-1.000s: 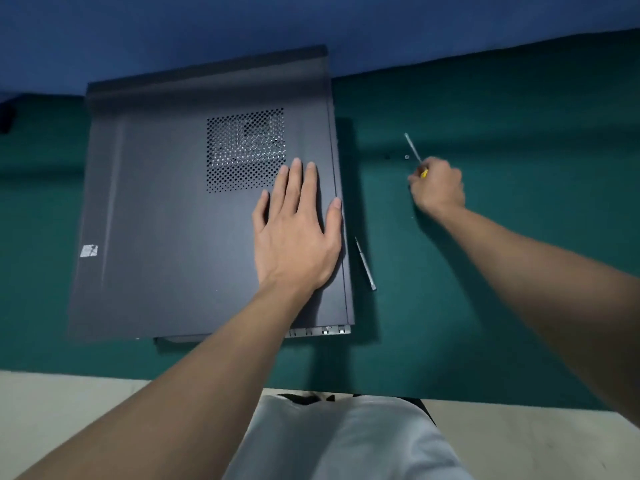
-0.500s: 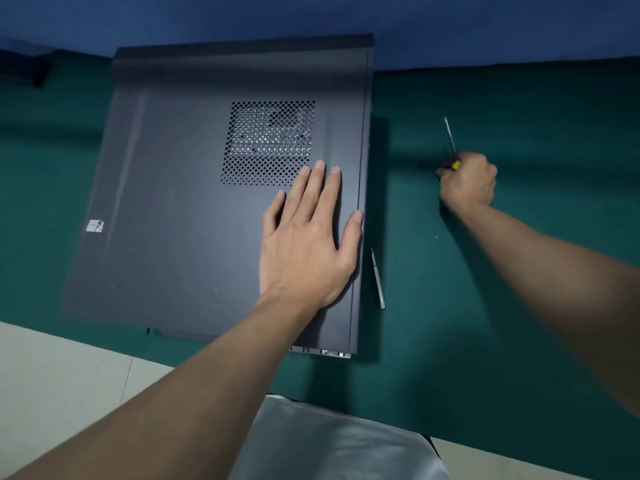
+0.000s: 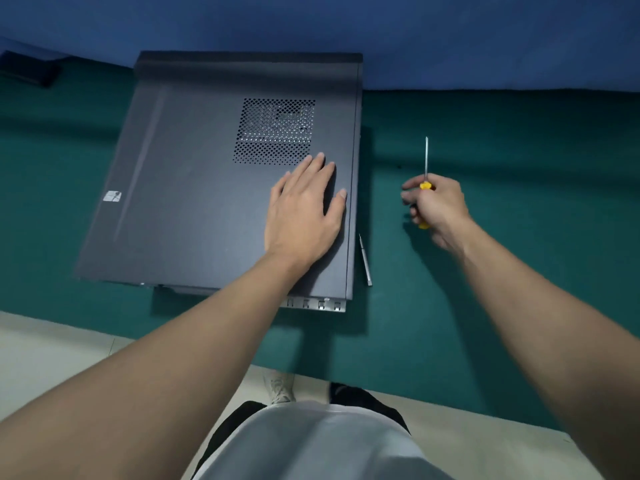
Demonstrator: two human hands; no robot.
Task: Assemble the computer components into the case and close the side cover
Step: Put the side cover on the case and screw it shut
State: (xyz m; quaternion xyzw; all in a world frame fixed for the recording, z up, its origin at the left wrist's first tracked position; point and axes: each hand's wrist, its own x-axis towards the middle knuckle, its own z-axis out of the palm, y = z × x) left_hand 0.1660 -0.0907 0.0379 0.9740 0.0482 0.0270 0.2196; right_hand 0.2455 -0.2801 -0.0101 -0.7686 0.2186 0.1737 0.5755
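Left hand (image 3: 304, 209) lies flat on cover (image 3: 194, 188); right hand (image 3: 438, 209), beside case (image 3: 350, 237), grips screwdriver (image 3: 425, 168).

A pale grey shirt (image 3: 322, 441) is worn over black trousers (image 3: 363, 396) (one light shoe (image 3: 280, 389) is seen below); forearms (image 3: 194, 341) are bare.

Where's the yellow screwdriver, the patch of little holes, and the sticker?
yellow screwdriver (image 3: 426, 157): head view, on its bare metal shaft.
patch of little holes (image 3: 275, 131): head view, middle of the grid.
sticker (image 3: 112, 196): head view, centre of the sticker.
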